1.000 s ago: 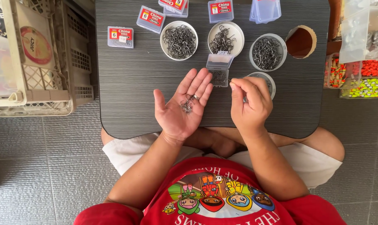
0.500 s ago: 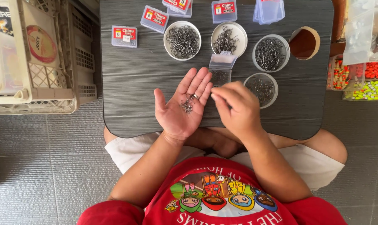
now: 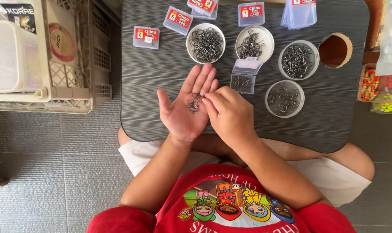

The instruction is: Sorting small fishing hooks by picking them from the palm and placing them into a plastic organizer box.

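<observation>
Dark grained table (image 3: 161,86) lies under both hands. Beyond the fingers I see four bowls (image 3: 206,42) of hooks and an open clear box (image 3: 243,77), all within reach. Left hand (image 3: 185,110) lies flat, palm up, likely as a tray, fingers pointing away. Right hand (image 3: 228,114) pinches into the hooks (image 3: 193,103) on that palm. The pile is tangled, so I can't tell an axis.
</observation>
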